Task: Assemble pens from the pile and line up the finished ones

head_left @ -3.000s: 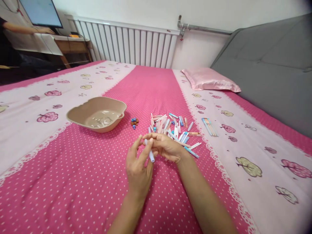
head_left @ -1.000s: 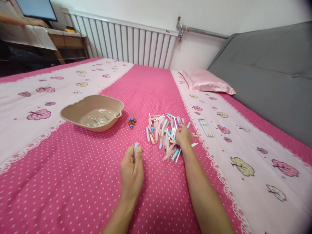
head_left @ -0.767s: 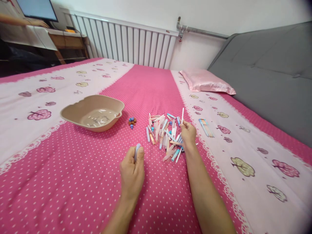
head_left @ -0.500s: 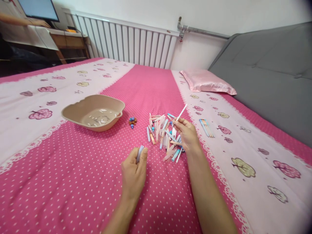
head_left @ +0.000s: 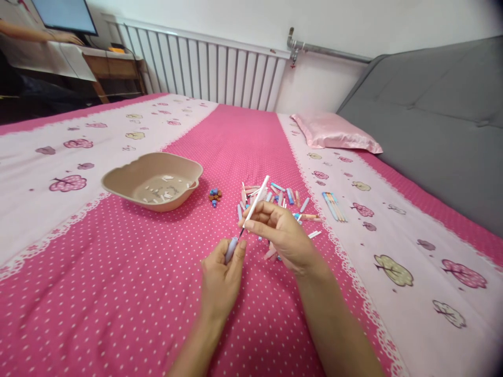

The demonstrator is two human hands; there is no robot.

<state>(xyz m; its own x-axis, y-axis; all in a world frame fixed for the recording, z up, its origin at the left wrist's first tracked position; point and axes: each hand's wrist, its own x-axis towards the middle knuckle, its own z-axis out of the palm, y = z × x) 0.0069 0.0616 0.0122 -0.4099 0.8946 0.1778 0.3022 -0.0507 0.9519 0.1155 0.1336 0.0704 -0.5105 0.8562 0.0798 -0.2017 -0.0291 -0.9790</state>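
Observation:
My left hand (head_left: 226, 262) is closed around a short lavender pen barrel (head_left: 231, 249), whose top end sticks up between thumb and fingers. Pinched between the thumb and fingers of my right hand (head_left: 277, 230) is a white pen refill (head_left: 257, 200), slanted with its dark tip pointing down. That tip is at or just above the barrel's upper end; I cannot tell if it is inside. Behind and partly under my right hand spreads a pile of pastel pen parts (head_left: 291, 196), some of it hidden.
A beige basin (head_left: 151, 162) with small white pieces stands at left. Small blue and brown pieces (head_left: 215, 197) lie beside it. Several pens (head_left: 334, 207) lie side by side at right. Farther back are a pink pillow (head_left: 334, 132), a radiator (head_left: 204, 68) and another person's arm (head_left: 35, 34).
My right hand has brought the white refill left and down from over the pile to the lavender barrel. My left hand has shifted slightly right. Some pen parts in the pile have spread rightward.

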